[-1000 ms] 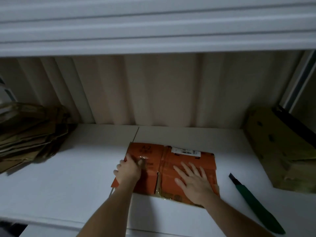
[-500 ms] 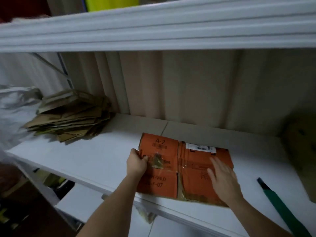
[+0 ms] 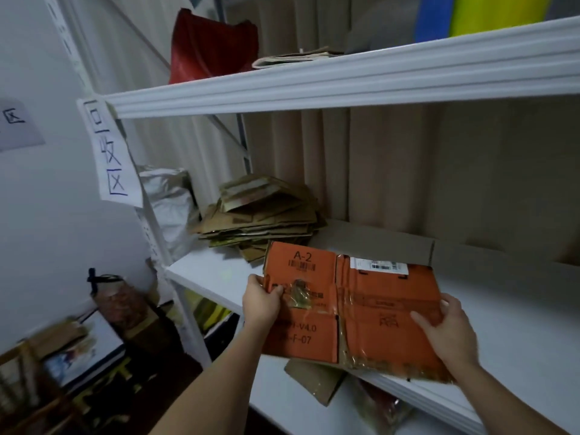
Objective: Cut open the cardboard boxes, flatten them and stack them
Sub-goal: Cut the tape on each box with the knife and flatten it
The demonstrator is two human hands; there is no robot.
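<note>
Two hands held a flattened orange box (image 3: 373, 312) over the shelf's (image 3: 518, 334) front edge, left hand (image 3: 262, 304) pinching its left side, right hand (image 3: 448, 331) gripping its right side, flattened cardboard stack (image 3: 260, 215) at the shelf's back left corner.

Above both hands, an upper shelf board (image 3: 345, 80) carries a red bag (image 3: 210, 45) and a flat bundle of papers (image 3: 295, 56). Left of the left hand hangs a handwritten paper sign (image 3: 110, 152), with a crumpled silver bag (image 3: 169, 202) just beyond it. Beige curtains (image 3: 408, 171) hang behind.
</note>
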